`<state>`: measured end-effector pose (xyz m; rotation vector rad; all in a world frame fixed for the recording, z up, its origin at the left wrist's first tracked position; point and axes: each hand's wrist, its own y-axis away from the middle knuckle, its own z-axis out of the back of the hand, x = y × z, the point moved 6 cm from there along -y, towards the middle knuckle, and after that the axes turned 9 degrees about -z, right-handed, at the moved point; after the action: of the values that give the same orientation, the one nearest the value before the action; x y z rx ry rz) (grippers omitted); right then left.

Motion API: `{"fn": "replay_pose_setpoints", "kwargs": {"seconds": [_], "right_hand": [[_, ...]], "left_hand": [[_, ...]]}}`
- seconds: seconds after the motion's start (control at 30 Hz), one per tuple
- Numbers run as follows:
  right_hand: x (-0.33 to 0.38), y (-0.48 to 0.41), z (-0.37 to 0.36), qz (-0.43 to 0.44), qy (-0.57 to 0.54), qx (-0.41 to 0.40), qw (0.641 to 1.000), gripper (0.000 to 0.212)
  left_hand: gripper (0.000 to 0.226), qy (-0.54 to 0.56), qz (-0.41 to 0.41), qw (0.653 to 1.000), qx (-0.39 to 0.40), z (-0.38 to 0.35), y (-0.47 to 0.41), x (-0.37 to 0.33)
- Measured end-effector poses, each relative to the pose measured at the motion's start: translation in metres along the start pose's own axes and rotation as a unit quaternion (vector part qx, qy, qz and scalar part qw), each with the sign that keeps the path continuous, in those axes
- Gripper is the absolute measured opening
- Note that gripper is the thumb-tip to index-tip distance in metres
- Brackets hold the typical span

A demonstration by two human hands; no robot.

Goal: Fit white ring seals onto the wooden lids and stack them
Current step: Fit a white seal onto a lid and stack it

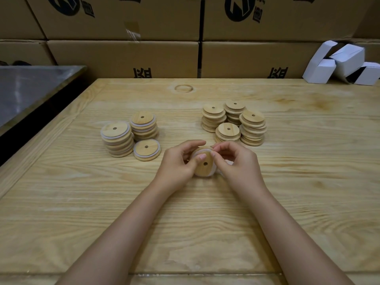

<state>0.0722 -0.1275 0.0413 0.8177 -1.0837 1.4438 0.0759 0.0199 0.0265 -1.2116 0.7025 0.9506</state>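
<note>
Forearms [131, 223] reach in: left hand [178, 164] cradles the wooden lid [205, 168] tilted up for access, right hand [236, 161] pinches the white ring seal [203, 150] onto its rim; sealed stacks [118, 140] wait left.

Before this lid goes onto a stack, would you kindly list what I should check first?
1. The lid is gripped by the left hand: ok.
2. The right hand pinches the ring seal at the rim: ok.
3. The ring seal is seated all round: cannot tell, fingers hide much of the rim.
4. The low sealed stack has a free top: ok.
5. The taller sealed stacks stand upright: ok.
6. The unsealed stacks sit apart from the sealed ones: ok.
</note>
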Motion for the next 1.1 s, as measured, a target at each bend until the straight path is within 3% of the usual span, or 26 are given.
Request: {"fn": "replay_pose_setpoints", "kwargs": {"seconds": [0.17,0.5,0.83,1.0,1.1], "right_hand": [[0.008,0.005,-0.001,0.073,0.108,-0.056,0.990,0.004],[-0.005,-0.003,0.001,-0.050,-0.022,-0.028,0.998,0.017],[-0.004,-0.004,0.004,-0.058,-0.067,0.007,0.996,0.011],[-0.002,-0.002,0.002,-0.040,-0.056,-0.013,0.998,0.010],[0.005,0.002,0.000,0.009,0.010,-0.024,1.000,0.003]], "left_hand": [[0.032,0.029,-0.002,0.999,-0.034,0.006,-0.001,-0.002],[0.038,0.025,-0.022,0.999,-0.020,0.007,-0.005,-0.002],[0.032,0.062,0.000,0.998,-0.016,0.005,-0.004,-0.001],[0.027,0.087,0.030,0.996,0.019,0.001,-0.002,0.001],[0.023,0.075,0.046,0.996,0.027,-0.001,0.000,0.004]]}}
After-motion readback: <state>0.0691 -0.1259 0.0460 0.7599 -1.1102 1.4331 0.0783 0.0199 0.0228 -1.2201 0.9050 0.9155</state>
